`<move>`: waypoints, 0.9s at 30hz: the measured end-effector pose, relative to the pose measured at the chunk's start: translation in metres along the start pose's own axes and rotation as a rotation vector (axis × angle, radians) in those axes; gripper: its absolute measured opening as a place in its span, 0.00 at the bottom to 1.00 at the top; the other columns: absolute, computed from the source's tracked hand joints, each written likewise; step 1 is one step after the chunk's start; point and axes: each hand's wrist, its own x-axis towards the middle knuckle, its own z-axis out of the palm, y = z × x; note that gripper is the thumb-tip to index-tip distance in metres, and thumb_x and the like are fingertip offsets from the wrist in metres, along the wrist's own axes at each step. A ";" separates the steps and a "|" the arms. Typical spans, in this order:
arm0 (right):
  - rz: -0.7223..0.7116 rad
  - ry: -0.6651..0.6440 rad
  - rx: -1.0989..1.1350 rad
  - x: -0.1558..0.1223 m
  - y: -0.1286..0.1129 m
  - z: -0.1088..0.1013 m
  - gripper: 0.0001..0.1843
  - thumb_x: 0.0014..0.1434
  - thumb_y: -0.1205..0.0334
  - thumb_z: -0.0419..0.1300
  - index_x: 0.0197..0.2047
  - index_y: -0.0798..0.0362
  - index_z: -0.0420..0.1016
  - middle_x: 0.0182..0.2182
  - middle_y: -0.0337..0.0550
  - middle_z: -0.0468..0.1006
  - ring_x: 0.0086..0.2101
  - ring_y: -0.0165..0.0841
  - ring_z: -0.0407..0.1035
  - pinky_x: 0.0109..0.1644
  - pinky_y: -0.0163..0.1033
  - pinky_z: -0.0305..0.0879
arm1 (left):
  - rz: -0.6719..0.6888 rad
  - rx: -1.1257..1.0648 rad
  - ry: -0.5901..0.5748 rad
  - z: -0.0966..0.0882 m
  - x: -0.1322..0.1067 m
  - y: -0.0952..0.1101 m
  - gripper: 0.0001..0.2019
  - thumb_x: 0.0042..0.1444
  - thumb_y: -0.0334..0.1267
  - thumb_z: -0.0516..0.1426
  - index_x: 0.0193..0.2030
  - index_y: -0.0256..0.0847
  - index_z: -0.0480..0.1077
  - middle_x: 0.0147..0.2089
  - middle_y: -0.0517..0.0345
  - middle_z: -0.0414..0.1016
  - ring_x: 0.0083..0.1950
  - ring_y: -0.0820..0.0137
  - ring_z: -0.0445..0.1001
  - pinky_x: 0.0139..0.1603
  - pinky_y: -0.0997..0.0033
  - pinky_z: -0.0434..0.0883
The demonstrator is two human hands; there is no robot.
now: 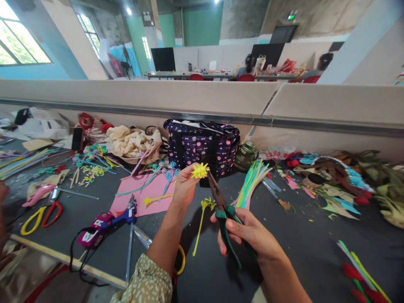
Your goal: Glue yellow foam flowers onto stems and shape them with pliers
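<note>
Between the fingertips of my left hand is a yellow pipe-cleaner flower, raised above the dark table. My right hand is wrapped around the green handles of long-nose pliers. The jaw tips reach the flower's right side; whether they grip it I cannot tell. On the table below lies another yellow pipe-cleaner piece with a stem. A pink sheet to the left carries more pipe-cleaner pieces. Beyond the pliers lies a bundle of pastel pipe cleaners.
A blue glue gun and scissors with red and yellow handles lie left. A patterned bag stands against the divider, beside a green jar. Felt scraps lie right. Part of another person shows at the left edge.
</note>
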 end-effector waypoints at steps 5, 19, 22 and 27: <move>-0.048 0.088 -0.201 -0.001 0.000 0.000 0.26 0.57 0.48 0.65 0.49 0.60 0.71 0.16 0.29 0.62 0.24 0.35 0.75 0.25 0.31 0.61 | 0.035 0.064 0.015 -0.004 0.001 0.000 0.11 0.41 0.40 0.70 0.33 0.41 0.78 0.33 0.59 0.78 0.39 0.67 0.77 0.45 0.67 0.71; -0.176 0.343 -0.798 0.002 -0.002 0.008 0.16 0.63 0.48 0.55 0.39 0.54 0.68 0.23 0.40 0.77 0.24 0.30 0.65 0.28 0.33 0.60 | 0.108 0.174 -0.064 -0.002 0.001 0.009 0.04 0.47 0.37 0.66 0.30 0.40 0.78 0.32 0.58 0.72 0.39 0.69 0.71 0.42 0.71 0.67; -0.163 0.332 -0.785 0.002 -0.001 0.006 0.16 0.64 0.48 0.55 0.40 0.54 0.68 0.24 0.41 0.78 0.24 0.30 0.66 0.28 0.33 0.60 | 0.100 0.182 -0.060 -0.002 0.001 0.009 0.04 0.47 0.37 0.66 0.30 0.40 0.78 0.32 0.57 0.72 0.39 0.69 0.71 0.42 0.70 0.67; -0.119 0.182 -0.581 0.002 -0.002 0.001 0.17 0.62 0.47 0.58 0.37 0.54 0.66 0.19 0.34 0.70 0.27 0.34 0.74 0.28 0.32 0.62 | 0.083 0.164 -0.009 -0.007 0.002 0.006 0.07 0.43 0.38 0.68 0.29 0.40 0.78 0.31 0.58 0.74 0.38 0.67 0.73 0.43 0.69 0.68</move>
